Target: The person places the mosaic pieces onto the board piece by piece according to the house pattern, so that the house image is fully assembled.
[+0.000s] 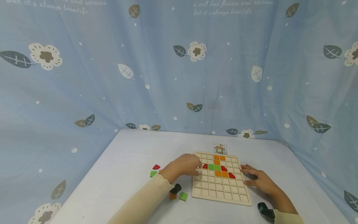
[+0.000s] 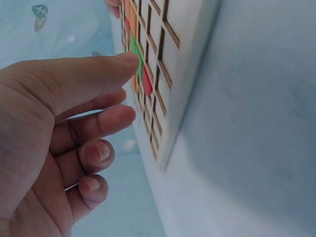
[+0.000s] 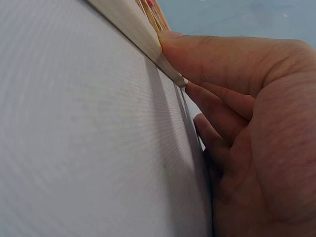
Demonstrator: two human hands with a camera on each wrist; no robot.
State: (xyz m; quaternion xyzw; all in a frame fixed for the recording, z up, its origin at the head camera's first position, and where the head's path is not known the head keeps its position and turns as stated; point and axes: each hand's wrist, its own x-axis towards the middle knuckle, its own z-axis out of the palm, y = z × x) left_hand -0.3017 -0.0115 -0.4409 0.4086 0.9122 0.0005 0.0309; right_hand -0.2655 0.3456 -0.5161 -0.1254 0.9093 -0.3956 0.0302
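Note:
A pale wooden grid board (image 1: 221,194) lies on the table with red, green and orange flat pieces in its cells. A green square (image 1: 211,167) sits beside a red rounded piece (image 1: 205,166), with orange squares (image 1: 217,162) above and below that row. My left hand (image 1: 184,164) hovers over the board's left edge near the red piece. In the left wrist view its thumb and forefinger (image 2: 116,121) are apart, with nothing seen between them. At the right edge, my right hand (image 1: 260,180) touches the board with thumb (image 3: 177,47) and extended fingers.
Behind the board lies a small card with a coloured grid pattern (image 1: 220,148). Loose pieces lie left of the board: a red one (image 1: 156,167), green ones (image 1: 183,196) and orange ones (image 1: 173,196), partly behind the left arm. A blue curtain (image 1: 156,77) surrounds the white table.

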